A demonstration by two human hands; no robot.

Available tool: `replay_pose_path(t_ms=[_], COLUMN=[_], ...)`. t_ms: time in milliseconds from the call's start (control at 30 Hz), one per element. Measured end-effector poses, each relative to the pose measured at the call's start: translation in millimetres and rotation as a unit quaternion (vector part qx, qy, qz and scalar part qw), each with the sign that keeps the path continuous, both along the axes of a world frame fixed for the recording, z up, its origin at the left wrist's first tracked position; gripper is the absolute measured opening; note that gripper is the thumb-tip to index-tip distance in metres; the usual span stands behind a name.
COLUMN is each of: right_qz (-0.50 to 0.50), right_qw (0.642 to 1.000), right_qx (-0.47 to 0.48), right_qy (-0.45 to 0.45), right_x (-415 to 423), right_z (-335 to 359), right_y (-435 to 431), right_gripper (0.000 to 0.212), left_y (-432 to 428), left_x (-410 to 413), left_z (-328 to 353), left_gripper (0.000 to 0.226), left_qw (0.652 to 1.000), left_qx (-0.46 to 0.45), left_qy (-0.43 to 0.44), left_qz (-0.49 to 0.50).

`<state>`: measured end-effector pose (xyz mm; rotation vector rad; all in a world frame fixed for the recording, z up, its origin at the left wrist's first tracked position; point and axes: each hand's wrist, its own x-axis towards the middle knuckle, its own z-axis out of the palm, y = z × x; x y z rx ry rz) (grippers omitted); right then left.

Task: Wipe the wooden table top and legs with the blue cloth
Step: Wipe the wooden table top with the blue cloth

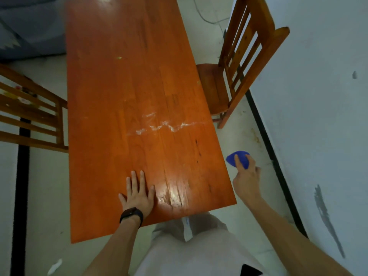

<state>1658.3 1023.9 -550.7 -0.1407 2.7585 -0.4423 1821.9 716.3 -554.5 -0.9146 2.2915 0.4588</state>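
Cloth (239, 158): bunched in right hand (246, 176), off the table's right edge, over the floor.
Left hand (138, 193): fingers spread, flat on table (123, 80).
Smear (167, 125): ahead-left of cloth; right hand nearer.
Table axis: runs away from the person.

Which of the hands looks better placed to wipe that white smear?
The right hand: it grips the blue cloth just off the table's edge, near the white smear. The left hand lies flat, holding nothing.
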Motion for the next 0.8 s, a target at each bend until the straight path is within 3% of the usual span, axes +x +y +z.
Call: replay_pose_path(t_ms=[67,267,433,800], right_qz=[-0.005,0.191,0.304,0.42], right_qw=[0.999,0.978,0.948,0.905], right_qx=[-0.023,-0.085,-0.064,0.009], right_qy=[0.023,-0.001,-0.073,-0.068], right_x=[-4,52,70,57], right_z=[13,27,24,11], right_y=[-9,-93,-163,-318], right_gripper=[0.068,0.067,0.073,0.075], left_y=[1,0,-21,-164], left_x=[0,2,6,9], left_z=[-2,-2,7,-27], left_gripper=[0.065,0.066,0.069,0.064], left_qw=[1.0,0.999,0.994,0.981], left_qx=[-0.007,-0.017,-0.045,-0.085], left_qy=[0.003,0.027,0.096,0.147], left_qz=[0.0,0.007,-0.002,0.091])
